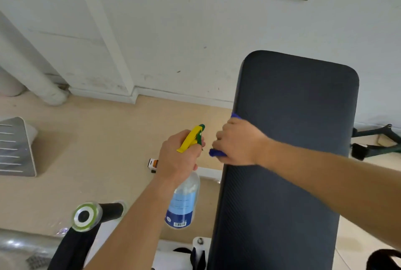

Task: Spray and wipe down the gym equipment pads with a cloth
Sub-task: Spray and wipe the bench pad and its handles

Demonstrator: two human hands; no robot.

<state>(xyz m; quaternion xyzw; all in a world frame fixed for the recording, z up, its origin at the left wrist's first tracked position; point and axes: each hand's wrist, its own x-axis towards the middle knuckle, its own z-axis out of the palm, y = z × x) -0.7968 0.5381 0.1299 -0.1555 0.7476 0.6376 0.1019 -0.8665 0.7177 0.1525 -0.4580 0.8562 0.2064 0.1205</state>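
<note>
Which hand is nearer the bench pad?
Right. The right hand holds the cloth on the left edge of the bench pad; the left hand holds the spray bottle to its left, not touching.

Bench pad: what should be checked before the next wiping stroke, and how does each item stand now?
1. Grip on the blue cloth: ok; the right hand grips it at the left edge of the bench pad.
2. Hold on the spray bottle: ok; the left hand holds its neck, beside the pad.
3. Liquid left in the bottle: ok; some shows inside.
4. Pad surface free of objects: ok, in the visible part.
5. Pad already sprayed: cannot tell.
</note>
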